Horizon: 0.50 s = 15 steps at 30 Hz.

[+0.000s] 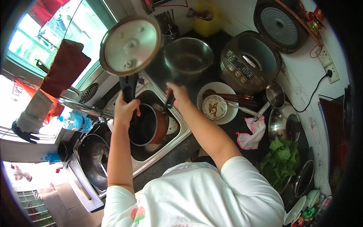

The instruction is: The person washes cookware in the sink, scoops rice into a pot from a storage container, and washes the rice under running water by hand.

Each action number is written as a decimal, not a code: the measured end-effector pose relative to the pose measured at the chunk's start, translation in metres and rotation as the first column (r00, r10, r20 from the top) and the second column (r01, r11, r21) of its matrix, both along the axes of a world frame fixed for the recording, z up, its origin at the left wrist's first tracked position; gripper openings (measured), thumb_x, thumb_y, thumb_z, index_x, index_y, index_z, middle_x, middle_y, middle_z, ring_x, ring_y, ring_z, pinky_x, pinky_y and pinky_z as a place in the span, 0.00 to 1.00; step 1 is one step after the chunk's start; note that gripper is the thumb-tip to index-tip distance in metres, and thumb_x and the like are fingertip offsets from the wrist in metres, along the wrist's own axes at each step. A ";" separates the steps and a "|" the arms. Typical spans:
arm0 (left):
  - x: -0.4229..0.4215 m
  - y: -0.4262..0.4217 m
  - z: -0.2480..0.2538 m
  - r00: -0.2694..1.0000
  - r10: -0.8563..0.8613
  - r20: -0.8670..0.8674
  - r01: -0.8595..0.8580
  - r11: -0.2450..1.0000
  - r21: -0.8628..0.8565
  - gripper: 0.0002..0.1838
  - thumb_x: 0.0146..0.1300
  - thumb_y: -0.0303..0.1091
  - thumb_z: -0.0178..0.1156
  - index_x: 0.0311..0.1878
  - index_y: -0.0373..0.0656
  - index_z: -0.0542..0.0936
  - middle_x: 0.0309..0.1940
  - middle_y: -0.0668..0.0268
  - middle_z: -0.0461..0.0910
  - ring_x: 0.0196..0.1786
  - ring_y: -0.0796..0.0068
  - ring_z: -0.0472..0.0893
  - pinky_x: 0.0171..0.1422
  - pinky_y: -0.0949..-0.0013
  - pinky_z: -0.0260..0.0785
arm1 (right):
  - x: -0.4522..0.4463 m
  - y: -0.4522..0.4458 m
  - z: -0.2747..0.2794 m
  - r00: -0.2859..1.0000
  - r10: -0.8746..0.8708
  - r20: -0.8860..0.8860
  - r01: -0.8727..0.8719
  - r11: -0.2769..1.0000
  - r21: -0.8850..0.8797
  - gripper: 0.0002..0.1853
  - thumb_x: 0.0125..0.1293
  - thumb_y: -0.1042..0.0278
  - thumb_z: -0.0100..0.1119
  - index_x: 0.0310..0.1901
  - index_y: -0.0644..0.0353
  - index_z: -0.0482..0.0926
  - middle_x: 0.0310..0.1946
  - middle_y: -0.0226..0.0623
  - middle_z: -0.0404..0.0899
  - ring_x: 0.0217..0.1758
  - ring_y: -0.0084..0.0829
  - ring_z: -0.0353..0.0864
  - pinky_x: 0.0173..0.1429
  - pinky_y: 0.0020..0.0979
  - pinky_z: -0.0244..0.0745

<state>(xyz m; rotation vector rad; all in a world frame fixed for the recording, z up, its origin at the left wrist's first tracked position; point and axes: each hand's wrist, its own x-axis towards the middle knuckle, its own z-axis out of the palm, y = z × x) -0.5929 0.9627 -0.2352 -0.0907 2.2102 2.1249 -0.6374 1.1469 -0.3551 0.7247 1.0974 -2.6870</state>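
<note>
My left hand (126, 111) is closed around the black handle of a pressure cooker lid (130, 46). The lid is raised with its metal underside facing me. Below it, an orange-red pot (160, 125) with a dark inside sits tilted in the sink (182, 133). My right hand (177, 96) is closed around a short black handle (169, 100) above the sink's right edge. A steel pot (189, 56) stands on the counter just beyond that hand; I cannot tell whether the handle belongs to it.
Right of the sink are a white bowl (226, 120) with a patterned small bowl (214, 107), an open rice cooker (245, 62), a saucepan (275, 94), a cloth (252, 133) and leafy greens (280, 159). A wok (93, 157) sits at left, near a faucet (85, 107) and hanging gloves (66, 66).
</note>
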 end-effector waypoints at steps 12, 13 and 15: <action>0.011 0.001 -0.076 0.985 0.109 0.132 -0.094 0.989 -0.110 0.12 0.43 0.21 0.56 0.36 0.35 0.70 0.19 0.66 0.72 0.14 0.76 0.70 0.18 0.74 0.64 | 0.083 0.046 0.019 0.991 0.120 -0.056 -0.101 0.957 0.272 0.05 0.53 0.74 0.59 0.26 0.61 0.71 0.16 0.29 0.70 0.14 0.20 0.68 0.18 0.24 0.64; 0.011 0.001 -0.080 0.988 0.100 0.114 -0.085 0.988 -0.128 0.13 0.43 0.22 0.56 0.36 0.35 0.71 0.19 0.67 0.72 0.14 0.76 0.70 0.18 0.74 0.64 | 0.088 0.052 0.026 0.983 0.182 -0.034 -0.164 0.942 0.294 0.06 0.54 0.75 0.59 0.28 0.60 0.70 0.17 0.28 0.68 0.16 0.20 0.67 0.20 0.24 0.65; 0.008 0.000 -0.089 0.993 0.094 0.066 -0.081 0.982 -0.169 0.14 0.43 0.22 0.56 0.37 0.35 0.71 0.18 0.67 0.72 0.14 0.76 0.70 0.17 0.74 0.65 | 0.096 0.059 0.038 0.971 0.214 -0.106 -0.182 0.950 0.255 0.08 0.55 0.75 0.59 0.32 0.58 0.69 0.18 0.27 0.67 0.16 0.19 0.66 0.20 0.23 0.65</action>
